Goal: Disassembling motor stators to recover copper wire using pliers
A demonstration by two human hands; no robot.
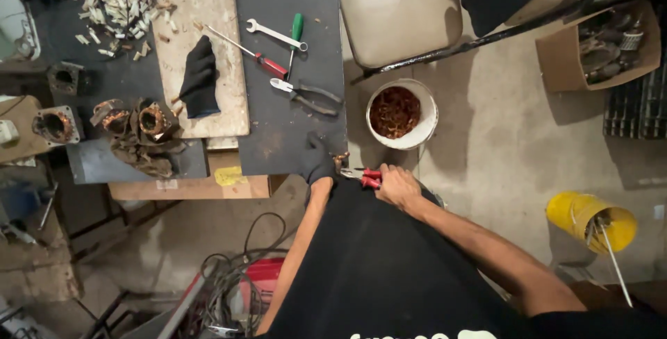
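Note:
My left hand [318, 162], in a black glove, is closed on a small copper-coloured piece [340, 159] at the near edge of the dark workbench [278, 68]. Right beside it my bare right hand [397, 185] grips red-handled pliers [363, 176], whose jaws point left toward that piece. Both hands are close to my body, over my black shirt.
A white bucket of copper wire [396, 113] stands on the floor by the bench. On the bench lie pliers [306, 94], a wrench [274, 33], screwdrivers [295, 33], a spare black glove [199, 78] and motor stators [142, 127]. A yellow bucket [590, 221], a cardboard box [601, 47] and a chair [399, 9] stand nearby.

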